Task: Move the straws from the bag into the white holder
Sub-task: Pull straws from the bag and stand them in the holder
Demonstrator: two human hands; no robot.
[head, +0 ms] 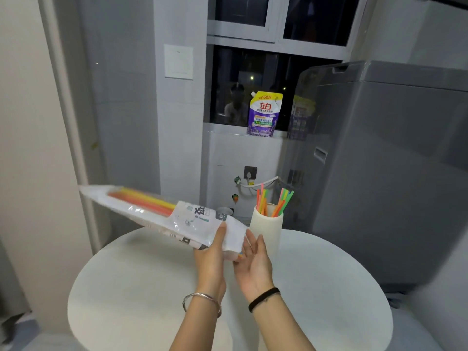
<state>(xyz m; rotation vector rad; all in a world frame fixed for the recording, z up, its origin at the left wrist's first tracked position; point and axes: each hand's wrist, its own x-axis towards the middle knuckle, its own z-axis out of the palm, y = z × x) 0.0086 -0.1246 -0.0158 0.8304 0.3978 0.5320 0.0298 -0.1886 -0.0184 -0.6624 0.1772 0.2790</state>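
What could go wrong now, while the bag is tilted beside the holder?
1. The bag slopes down toward the open right hand; straws could slide out faster than it can catch and scatter on the table.
2. The right hand is very close to the tall holder; a bump might tip it over.

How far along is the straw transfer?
Done: a bunch of straws already stands in the white holder. In hand: the left hand grips the bag, tilted above the table, with the open right hand at its lower end. Left: orange and yellow straws are visible inside the bag.
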